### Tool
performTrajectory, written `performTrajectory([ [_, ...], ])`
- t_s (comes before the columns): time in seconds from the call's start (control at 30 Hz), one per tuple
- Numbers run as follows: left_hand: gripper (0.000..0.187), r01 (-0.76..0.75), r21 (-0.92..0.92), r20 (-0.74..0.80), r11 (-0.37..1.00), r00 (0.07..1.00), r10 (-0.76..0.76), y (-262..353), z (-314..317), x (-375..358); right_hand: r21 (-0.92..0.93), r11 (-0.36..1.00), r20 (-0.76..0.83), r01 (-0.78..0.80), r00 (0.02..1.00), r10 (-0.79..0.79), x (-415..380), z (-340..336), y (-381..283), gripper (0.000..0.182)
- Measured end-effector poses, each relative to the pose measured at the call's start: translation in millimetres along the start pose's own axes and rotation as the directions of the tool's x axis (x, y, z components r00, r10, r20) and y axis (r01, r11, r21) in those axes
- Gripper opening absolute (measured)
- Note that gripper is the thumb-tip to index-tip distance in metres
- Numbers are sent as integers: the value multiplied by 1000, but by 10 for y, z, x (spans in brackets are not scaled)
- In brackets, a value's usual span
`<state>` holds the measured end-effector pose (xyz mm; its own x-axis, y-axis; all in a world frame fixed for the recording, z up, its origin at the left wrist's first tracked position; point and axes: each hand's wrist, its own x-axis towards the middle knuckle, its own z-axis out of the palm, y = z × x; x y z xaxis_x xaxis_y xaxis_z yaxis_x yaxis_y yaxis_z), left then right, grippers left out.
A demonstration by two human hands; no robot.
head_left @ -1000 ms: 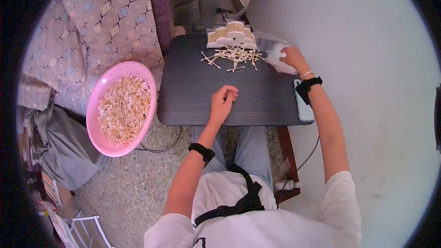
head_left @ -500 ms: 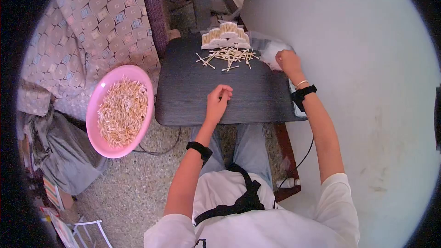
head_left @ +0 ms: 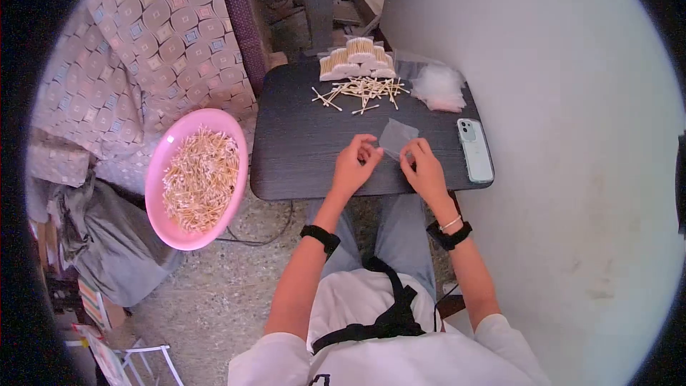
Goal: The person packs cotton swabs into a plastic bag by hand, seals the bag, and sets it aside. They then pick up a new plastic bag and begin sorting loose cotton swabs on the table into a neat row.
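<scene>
A small clear plastic bag (head_left: 397,136) is between my hands above the front half of the dark table. My right hand (head_left: 424,169) pinches its lower right edge between thumb and fingers. My left hand (head_left: 354,164) is at the bag's left edge, fingers curled but apart, the thumb tip close to the plastic; whether it touches is hard to tell. Beyond the hands lies a loose pile of cotton swabs (head_left: 368,89). Behind that pile, filled packs of cotton swabs (head_left: 359,53) are stacked up. A heap of clear plastic bags (head_left: 439,86) lies at the table's back right.
The dark table (head_left: 293,146) stands against the white wall (head_left: 572,136) on the right. A white phone (head_left: 475,150) lies along its right edge. To the left is a pink basin (head_left: 158,200) full of loose cotton swabs, beside patterned cloth (head_left: 164,36).
My right hand has come back from the heap of bags to the table's front with one plastic bag. My left hand has moved slightly right and its fingers have spread. The phone is now uncovered.
</scene>
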<state>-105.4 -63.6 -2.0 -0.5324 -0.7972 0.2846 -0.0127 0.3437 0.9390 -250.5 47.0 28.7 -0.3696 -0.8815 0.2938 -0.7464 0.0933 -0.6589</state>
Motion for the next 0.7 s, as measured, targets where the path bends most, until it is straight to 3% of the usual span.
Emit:
performTrajectory([
  [0.13, 33, -96, 262, 95, 960, 993, 73, 53, -8, -35, 44, 989, -102, 140, 986, -135, 26, 254, 20, 17],
  [0.17, 33, -78, 252, 91, 964, 994, 57, 49, -16, -29, 59, 983, -123, 172, 979, -164, 51, 294, 31, 17],
  [0.27, 34, -60, 220, 73, 974, 996, 45, -53, -18, -17, 208, 972, -113, 112, 990, -90, 91, 400, 102, 17],
  [0.37, 35, -71, 195, 67, 978, 996, 59, -110, 3, -15, 171, 984, -143, 43, 990, -19, 73, 423, 34, 16],
  [0.47, 39, -21, 204, 70, 979, 998, 7, -41, 3, -13, 135, 988, -291, 73, 956, -31, 68, 544, 147, 15],
  [0.53, 44, -35, 231, 40, 972, 999, 27, -18, 11, -19, 203, 979, -291, 18, 956, 42, 75, 552, 153, 15],
  [0.6, 47, -125, 303, -26, 945, 990, 139, 55, 37, -25, 251, 968, -266, 6, 962, 63, 65, 537, 113, 15],
  [0.7, 46, -217, 358, -96, 908, 959, 267, 146, 52, -36, 249, 965, -188, 86, 981, -39, 50, 474, 27, 16],
])
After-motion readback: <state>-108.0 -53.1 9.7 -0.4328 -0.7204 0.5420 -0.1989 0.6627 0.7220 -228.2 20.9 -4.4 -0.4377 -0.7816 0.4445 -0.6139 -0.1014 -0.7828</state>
